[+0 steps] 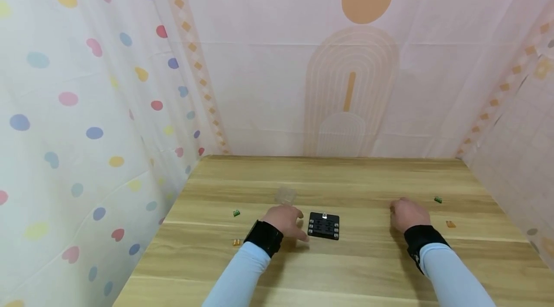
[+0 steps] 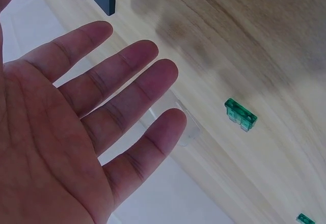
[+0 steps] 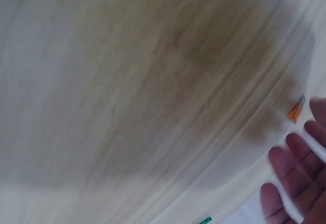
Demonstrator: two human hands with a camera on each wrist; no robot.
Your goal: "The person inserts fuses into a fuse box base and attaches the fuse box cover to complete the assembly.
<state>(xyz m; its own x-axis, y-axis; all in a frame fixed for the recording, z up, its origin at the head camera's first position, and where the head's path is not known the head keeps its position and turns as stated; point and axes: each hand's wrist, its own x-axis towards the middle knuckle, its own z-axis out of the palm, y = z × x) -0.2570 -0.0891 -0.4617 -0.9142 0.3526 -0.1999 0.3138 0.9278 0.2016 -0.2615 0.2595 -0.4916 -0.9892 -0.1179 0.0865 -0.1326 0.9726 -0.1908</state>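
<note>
My left hand (image 1: 283,220) hovers beside a black fuse block (image 1: 323,225) with rows of metal screw terminals. In the left wrist view its fingers (image 2: 137,89) are spread and the palm holds nothing; a corner of the block shows above them. A green blade fuse (image 2: 240,114) lies off the little-finger side. Further right, my right hand (image 1: 410,214) is low over the table. At its thumb and index tips, in the right wrist view, an orange blade fuse (image 3: 295,111) appears pinched, prongs outward. The other fingers are loosely bent.
A clear plastic cover (image 1: 285,195) lies behind the left hand. Left of that hand are green fuses (image 1: 236,212) and orange fuses (image 1: 236,242). Beyond the right hand lie a green fuse (image 1: 438,199) and another orange fuse (image 1: 450,224). Patterned curtains (image 1: 268,81) border the wooden table (image 1: 346,273).
</note>
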